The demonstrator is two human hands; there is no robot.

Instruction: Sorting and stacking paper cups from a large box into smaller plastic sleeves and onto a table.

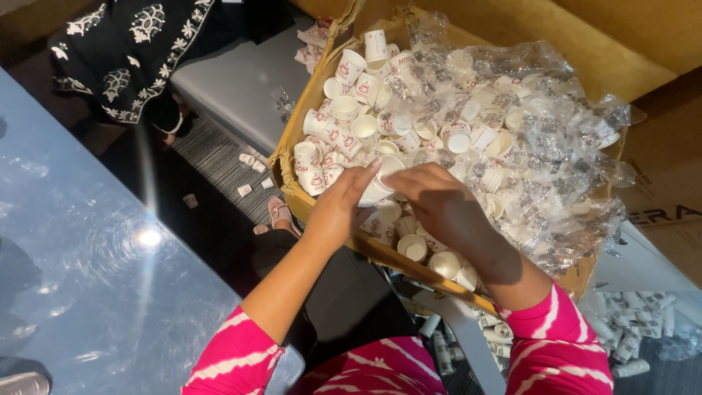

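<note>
White paper cups, a nested stack [379, 186], sit pinched in our left hand [344, 205], its grip closed around the stack; our right hand [439, 201] curls over its top, grip pressed together. Both hover at the cardboard box [292, 157] near edge, among loose cups [351, 110] and crumpled clear plastic wrap [541, 139].

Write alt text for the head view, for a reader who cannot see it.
Both hands, the left hand and the right hand, hold a short stack of white paper cups over a cardboard box full of loose paper cups and clear plastic wrap. Pink striped sleeves show below.
</note>
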